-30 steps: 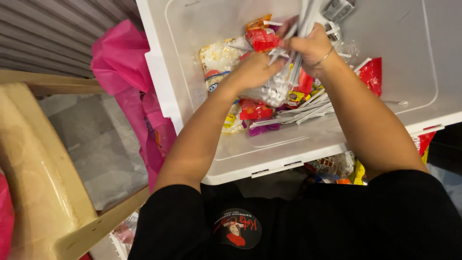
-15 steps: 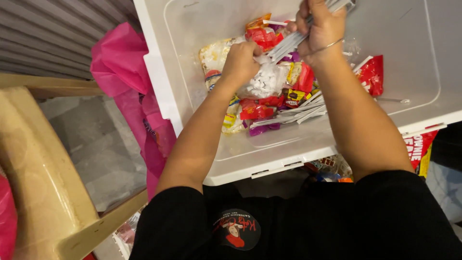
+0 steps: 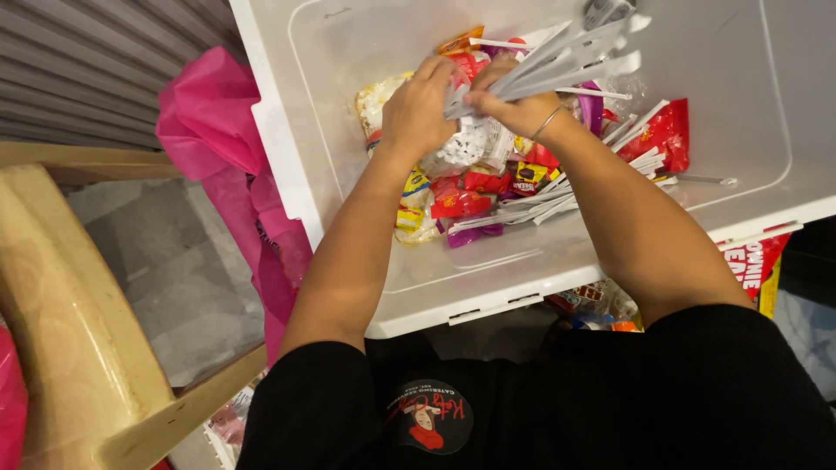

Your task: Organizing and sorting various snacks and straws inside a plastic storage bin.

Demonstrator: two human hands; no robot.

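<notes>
Cutlery packs (image 3: 566, 61), a white bundle at the frame's upper middle, are grasped by both the left hand (image 3: 420, 104) and right hand (image 3: 514, 109) over a snack-filled bin (image 3: 287, 174).

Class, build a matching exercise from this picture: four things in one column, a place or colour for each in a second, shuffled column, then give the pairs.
Things:
1. bundle of wrapped straws
2. plastic bag
3. bin
4. bracelet

Descriptions:
A. bright pink, hanging left of the bin
B. on the right hand's wrist
C. translucent white, holding snack packets
D. gripped in both hands

Pairs: 1-D, 2-A, 3-C, 4-B
</notes>
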